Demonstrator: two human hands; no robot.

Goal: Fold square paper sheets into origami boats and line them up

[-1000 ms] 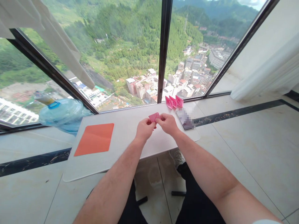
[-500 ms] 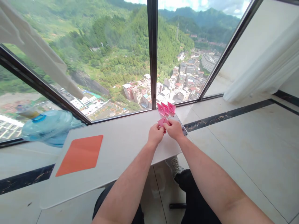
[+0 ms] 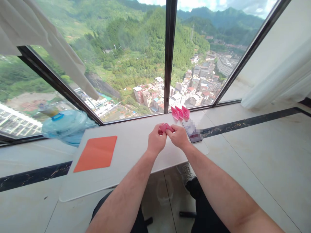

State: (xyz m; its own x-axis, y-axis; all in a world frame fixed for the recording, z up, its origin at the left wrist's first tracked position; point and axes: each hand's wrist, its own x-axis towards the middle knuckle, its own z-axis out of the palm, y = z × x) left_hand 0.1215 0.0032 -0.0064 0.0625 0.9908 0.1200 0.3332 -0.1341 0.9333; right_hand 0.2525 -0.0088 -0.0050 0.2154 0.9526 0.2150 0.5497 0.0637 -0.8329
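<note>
A small piece of pink paper sits between the left hand and the right hand, over the tabletop. The fingers of both hands are close together, pinching the paper from its two sides. Some fingers hide much of it, so I cannot tell how each fold lies, or if the paper touches the tabletop.

To work the paper well, hold it softly but firmly. One hand should be the helper and keep the paper from slipping. The other can push with the thumb, a little at a time. Line up the edges first, then press along the fold from one end to the other. Squeezing too hard could bend the pointy tip or make a wrinkle, I think. If a fold feels stuck, wiggle it gently and don't tug, because thin paper may rip.

Three pink paper shapes stand in a row just past the hands, and a phone lies near the right hand. Keep elbows and wrists away from both, so nothing gets bumped.
</note>
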